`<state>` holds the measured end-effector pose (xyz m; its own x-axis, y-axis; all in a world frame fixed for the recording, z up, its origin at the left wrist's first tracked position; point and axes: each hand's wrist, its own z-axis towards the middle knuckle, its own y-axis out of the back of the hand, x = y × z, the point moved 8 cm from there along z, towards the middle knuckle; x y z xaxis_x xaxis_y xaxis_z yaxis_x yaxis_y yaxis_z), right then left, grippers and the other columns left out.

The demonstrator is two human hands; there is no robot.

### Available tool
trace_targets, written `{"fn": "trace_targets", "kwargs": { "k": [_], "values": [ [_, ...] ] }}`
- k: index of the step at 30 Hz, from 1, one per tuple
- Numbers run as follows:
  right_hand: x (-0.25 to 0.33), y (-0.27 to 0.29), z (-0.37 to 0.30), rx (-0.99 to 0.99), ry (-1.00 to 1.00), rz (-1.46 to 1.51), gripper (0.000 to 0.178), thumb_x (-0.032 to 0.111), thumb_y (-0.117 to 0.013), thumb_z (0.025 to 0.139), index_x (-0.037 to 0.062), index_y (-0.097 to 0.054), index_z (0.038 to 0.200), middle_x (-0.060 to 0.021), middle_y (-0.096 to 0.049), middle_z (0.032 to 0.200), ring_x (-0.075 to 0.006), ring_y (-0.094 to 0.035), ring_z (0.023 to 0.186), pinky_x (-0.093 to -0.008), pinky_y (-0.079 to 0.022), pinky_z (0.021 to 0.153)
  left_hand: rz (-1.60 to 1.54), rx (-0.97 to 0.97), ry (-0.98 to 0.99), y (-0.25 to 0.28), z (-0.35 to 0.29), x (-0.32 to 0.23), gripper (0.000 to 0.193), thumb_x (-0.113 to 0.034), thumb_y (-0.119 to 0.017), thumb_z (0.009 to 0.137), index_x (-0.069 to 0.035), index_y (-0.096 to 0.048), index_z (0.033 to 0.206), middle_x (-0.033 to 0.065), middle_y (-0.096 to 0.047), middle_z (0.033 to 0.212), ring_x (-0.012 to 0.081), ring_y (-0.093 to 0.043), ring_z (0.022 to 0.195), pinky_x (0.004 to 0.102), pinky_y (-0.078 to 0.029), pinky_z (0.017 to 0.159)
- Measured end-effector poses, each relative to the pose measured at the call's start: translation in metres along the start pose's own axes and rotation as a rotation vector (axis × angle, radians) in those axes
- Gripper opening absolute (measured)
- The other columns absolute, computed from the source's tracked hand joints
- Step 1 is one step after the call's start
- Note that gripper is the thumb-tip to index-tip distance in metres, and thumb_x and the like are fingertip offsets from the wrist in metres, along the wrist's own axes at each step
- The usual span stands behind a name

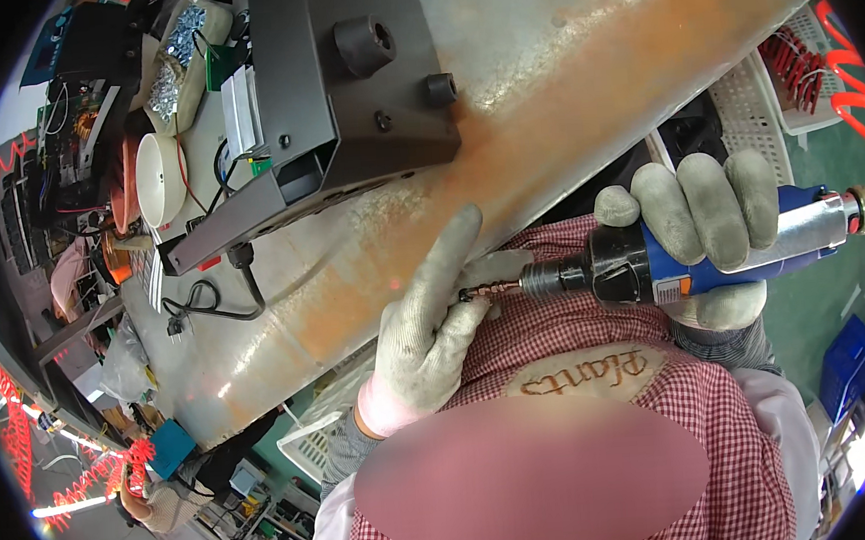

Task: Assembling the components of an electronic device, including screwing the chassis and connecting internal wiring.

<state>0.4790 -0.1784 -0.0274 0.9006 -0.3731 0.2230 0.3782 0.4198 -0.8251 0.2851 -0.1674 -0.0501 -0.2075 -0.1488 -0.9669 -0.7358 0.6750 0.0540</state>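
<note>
My right hand (710,215), in a pale work glove, wraps round a blue and silver air screwdriver (642,260) lying level in front of my chest, its nose toward the left. A dark bit (499,288) sticks out of the ribbed nose. At the bit's tip my gloved left hand (422,341) pinches with the thumb and a finger, its index finger stretched out. Whatever small dark piece sits in that pinch is too small to name. Beyond my left hand a dark grey metal housing (361,114) with round black feet stands on the metal workbench (559,70).
A black power cord with plug (204,301) lies on the bench. Left of the housing are a tray of metal fasteners (177,57) and a white bowl (160,179). A red coiled air hose (851,80) hangs at right, near a white basket (748,112). Another person (173,499) is at lower left.
</note>
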Motion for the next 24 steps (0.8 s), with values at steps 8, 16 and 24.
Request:
{"fn": "trace_targets", "kwargs": {
  "k": [8, 16, 24],
  "values": [
    [0.002, 0.008, 0.001, -0.058, -0.125, -0.041, 0.017, 0.020, -0.068, 0.093, 0.0230, -0.052, 0.088, 0.0087, -0.055, 0.084, -0.0118, -0.053, 0.090, -0.0421, -0.037, 0.105, 0.140, 0.106, -0.039, -0.002, 0.005, 0.003, 0.066, -0.018, -0.049, 0.104, -0.002, -0.012, 0.156, 0.0276, -0.060, 0.128, 0.0265, -0.066, 0.106, 0.0311, -0.052, 0.085],
    [-0.005, 0.016, -0.003, -0.040, -0.187, 0.033, 0.047, -0.005, -0.080, 0.072, 0.0237, -0.048, 0.091, 0.0114, -0.052, 0.086, -0.0114, -0.052, 0.094, -0.0430, -0.035, 0.107, 0.569, 0.102, -0.039, -0.005, 0.015, -0.024, 0.052, 0.001, -0.054, 0.094, 0.003, -0.041, 0.144, 0.0186, -0.065, 0.126, 0.0314, -0.063, 0.117, 0.0354, -0.051, 0.097],
    [0.008, 0.041, -0.013, -0.287, -0.158, 0.049, 0.040, 0.009, -0.083, 0.077, 0.0230, -0.051, 0.096, 0.0121, -0.053, 0.087, -0.0101, -0.054, 0.092, -0.0435, -0.042, 0.104, 0.533, -0.071, 0.032, 0.007, 0.010, -0.031, 0.054, -0.001, -0.070, 0.083, 0.000, -0.053, 0.135, 0.0166, -0.066, 0.122, 0.0336, -0.065, 0.110, 0.0369, -0.054, 0.091]
  ]
}}
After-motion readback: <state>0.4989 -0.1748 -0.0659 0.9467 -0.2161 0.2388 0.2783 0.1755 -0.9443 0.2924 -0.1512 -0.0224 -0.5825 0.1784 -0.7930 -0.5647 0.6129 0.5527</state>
